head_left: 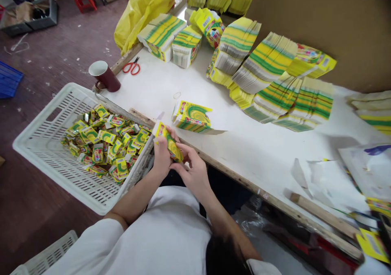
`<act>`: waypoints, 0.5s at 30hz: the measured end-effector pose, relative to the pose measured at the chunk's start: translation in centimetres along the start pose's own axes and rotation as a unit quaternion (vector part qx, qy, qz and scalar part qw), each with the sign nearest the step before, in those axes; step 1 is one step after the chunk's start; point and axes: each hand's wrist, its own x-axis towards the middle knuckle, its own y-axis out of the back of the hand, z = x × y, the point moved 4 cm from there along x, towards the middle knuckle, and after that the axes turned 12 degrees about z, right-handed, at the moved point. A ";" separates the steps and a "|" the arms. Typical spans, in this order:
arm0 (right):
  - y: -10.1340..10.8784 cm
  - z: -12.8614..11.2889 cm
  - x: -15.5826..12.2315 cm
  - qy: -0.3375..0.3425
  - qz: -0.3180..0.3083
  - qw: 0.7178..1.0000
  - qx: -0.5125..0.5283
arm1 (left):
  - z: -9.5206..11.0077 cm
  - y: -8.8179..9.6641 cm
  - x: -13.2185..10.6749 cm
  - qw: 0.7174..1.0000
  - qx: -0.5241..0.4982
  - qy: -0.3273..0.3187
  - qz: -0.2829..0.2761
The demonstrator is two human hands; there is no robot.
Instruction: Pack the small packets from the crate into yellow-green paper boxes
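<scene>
Closest in, both hands grip one small yellow-green carton [170,144] just off the bench [262,148] edge. The left hand [161,156] is curled tight round its upper end, and the right hand [193,173] pinches the lower end with half-bent fingers. Just beyond the hands lies a short pile of flat cartons [192,117]. Left of the left hand, a white basket [36,124] holds folded boxes [104,142] (a loose heap). Farther off are a mug [105,76] and scissors [131,67].

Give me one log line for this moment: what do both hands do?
left hand: holds small carton | right hand: pinches its lower end | beside: white basket of folded cartons
</scene>
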 end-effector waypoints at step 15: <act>5.9 -3.4 1.8 0.269 0.053 0.932 -0.237 | 4.9 2.3 1.5 0.963 0.186 -0.035 -0.193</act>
